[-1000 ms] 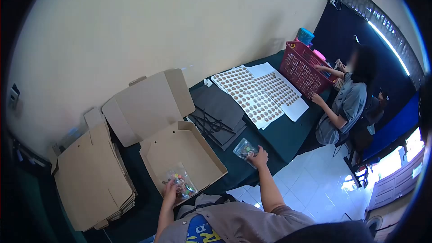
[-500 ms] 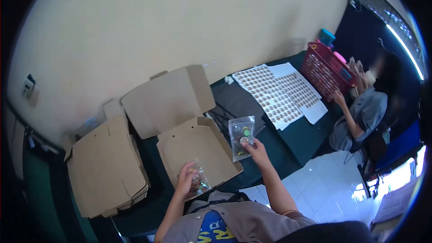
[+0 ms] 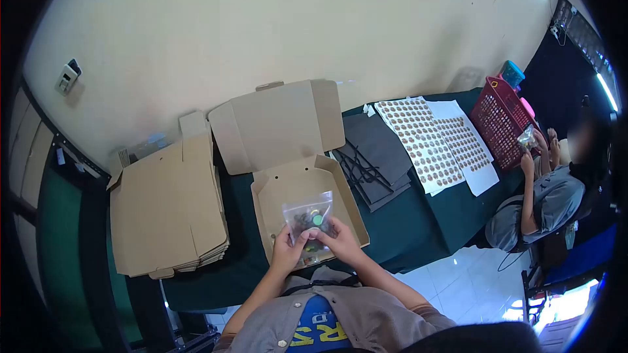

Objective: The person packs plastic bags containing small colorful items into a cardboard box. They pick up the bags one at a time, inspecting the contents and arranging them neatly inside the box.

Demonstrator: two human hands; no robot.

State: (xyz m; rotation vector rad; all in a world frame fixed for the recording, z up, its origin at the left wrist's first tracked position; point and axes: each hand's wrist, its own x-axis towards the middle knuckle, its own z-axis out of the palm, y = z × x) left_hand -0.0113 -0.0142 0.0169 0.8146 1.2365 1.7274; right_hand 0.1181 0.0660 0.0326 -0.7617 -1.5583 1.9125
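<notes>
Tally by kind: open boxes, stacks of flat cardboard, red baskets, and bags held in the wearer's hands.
Open cardboard box: 1
Stack of flat cardboard: 1
Red basket: 1
Clear bag between left hand and right hand: 1
Total: 4

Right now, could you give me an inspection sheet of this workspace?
Surface: dark green tablecloth
Job's things: clear bag of small items, held over an open cardboard box
Clutter: flattened cardboard stack, dark flat items, printed sheets, red basket
Hands: left hand and right hand both grip the clear bag
Cables: wire-like loop at right, too thin to be sure
Surroundings: another person at right, holding a small bag; pale wall
</notes>
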